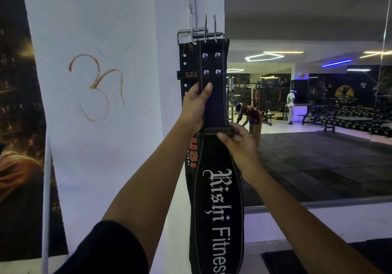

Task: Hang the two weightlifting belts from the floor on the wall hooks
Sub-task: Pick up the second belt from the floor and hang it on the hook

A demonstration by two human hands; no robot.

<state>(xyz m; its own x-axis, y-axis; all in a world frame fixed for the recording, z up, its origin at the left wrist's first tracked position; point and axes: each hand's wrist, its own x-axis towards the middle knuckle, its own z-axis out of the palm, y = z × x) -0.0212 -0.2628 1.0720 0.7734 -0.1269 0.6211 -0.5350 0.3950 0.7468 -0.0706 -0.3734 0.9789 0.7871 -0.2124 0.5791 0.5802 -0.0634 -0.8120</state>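
Note:
A black weightlifting belt with white "Rishi Fitness" lettering hangs upright in front of the white pillar, its metal buckle up by the wall hook. My left hand grips its upper strap below the rivets. My right hand pinches the belt's loop at mid-height. Behind it hangs a second black belt with red "USI" lettering, its buckle on the hook, mostly hidden.
The white pillar carries an orange symbol, with a dark poster at its left. To the right a large mirror shows the gym: benches, dumbbell racks, black floor mats and two people.

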